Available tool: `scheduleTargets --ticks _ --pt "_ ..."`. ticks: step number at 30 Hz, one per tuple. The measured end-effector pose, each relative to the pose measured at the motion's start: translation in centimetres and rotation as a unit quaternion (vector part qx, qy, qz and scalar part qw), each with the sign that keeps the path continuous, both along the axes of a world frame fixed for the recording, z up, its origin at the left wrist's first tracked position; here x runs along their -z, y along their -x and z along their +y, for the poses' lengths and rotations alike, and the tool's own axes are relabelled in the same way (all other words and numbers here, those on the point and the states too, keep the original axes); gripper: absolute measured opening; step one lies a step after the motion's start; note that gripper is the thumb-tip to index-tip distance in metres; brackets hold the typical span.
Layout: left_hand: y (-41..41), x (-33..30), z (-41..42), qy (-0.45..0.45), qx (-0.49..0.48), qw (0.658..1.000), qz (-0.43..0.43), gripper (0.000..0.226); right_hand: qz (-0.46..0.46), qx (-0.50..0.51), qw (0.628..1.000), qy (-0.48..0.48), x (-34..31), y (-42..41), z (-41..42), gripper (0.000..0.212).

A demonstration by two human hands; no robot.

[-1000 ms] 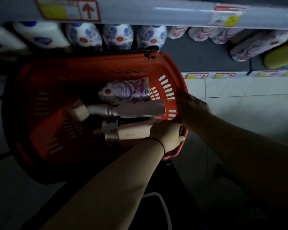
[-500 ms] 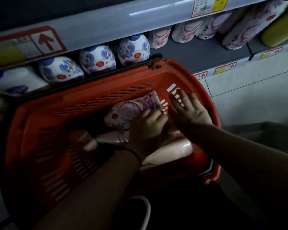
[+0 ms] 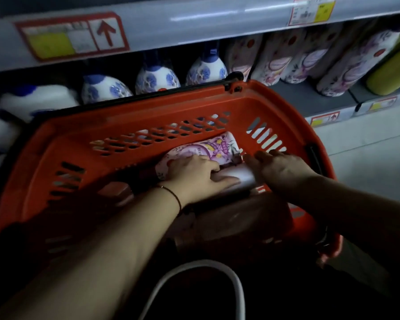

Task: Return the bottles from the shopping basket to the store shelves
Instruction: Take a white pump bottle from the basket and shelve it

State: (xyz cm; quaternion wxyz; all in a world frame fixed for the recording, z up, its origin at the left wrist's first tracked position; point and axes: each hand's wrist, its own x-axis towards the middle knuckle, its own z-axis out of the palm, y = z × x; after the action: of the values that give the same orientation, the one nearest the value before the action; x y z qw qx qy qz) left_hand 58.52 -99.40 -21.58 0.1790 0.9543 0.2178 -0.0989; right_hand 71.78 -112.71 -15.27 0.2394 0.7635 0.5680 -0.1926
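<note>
An orange shopping basket is seen in front of the lower store shelf. Inside it, a floral pink-and-white bottle is laid on its side against the far slotted wall, its long axis running left to right and tilted slightly upward toward the right. Which end carries the cap cannot be told. Purple and yellow printing is visible on its label, but no words can be read.

Just below it a pale bottle is laid on its side along much the same axis. The left hand is placed over both bottles, its fingers bent over the floral one and its thumb stretched along the pale one; whether anything is actually clasped in this grip cannot be told. The right hand is held beside the pale bottle's right end with fingers nearly straight, nothing gripped.

Blue-and-white bottles and floral bottles are stood on the shelf behind. A price tag with a red upward arrow is fixed to the rail above; its small text is illegible.
</note>
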Motion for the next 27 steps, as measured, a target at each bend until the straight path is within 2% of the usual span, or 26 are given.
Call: scheduleTargets --ticks 3,7,9,12,16,18,20,22,25,27 --pt "1.1 -0.8 -0.3 0.032 0.010 0.999 0.037 0.060 -0.014 -0.007 1.000 -0.021 -0.1 0.5 -0.6 0.055" --pt "2.5 -1.5 -0.5 0.119 0.017 0.991 0.050 0.066 -0.016 -0.008 1.000 -0.019 -0.3 0.6 -0.6 0.056" --pt "3.1 -1.3 -0.8 0.111 -0.008 0.992 0.053 0.069 -0.014 -0.007 1.000 -0.020 0.0 0.4 -0.7 0.053" --pt "4.1 -0.7 -1.2 0.100 -0.055 0.991 0.072 0.061 -0.002 0.001 0.999 -0.032 -0.2 0.1 -0.5 0.050" --pt "4.6 0.1 -0.7 0.113 -0.087 0.988 0.055 0.056 0.015 -0.009 0.992 -0.127 -0.2 -0.2 -0.1 0.049" --pt "4.6 0.0 -0.3 0.112 -0.076 0.989 0.053 0.055 0.067 -0.038 0.985 -0.153 0.3 0.5 0.7 0.047" --pt "4.7 -0.3 -0.1 0.088 -0.056 0.993 0.057 0.055 0.124 -0.051 0.985 -0.107 0.6 1.8 1.4 0.057" --pt "5.0 -0.9 0.2 0.067 -0.042 0.995 0.057 0.056 0.125 -0.058 0.989 -0.059 0.8 2.7 2.1 0.073" --pt "5.3 -2.6 0.6 0.122 -0.087 0.989 0.002 0.056 0.096 -0.033 0.993 -0.056 0.6 2.9 2.7 0.078" --pt "5.3 -4.1 0.8 0.225 -0.164 0.957 -0.079 0.058 0.130 0.008 0.988 -0.080 -0.2 2.6 2.8 0.075"
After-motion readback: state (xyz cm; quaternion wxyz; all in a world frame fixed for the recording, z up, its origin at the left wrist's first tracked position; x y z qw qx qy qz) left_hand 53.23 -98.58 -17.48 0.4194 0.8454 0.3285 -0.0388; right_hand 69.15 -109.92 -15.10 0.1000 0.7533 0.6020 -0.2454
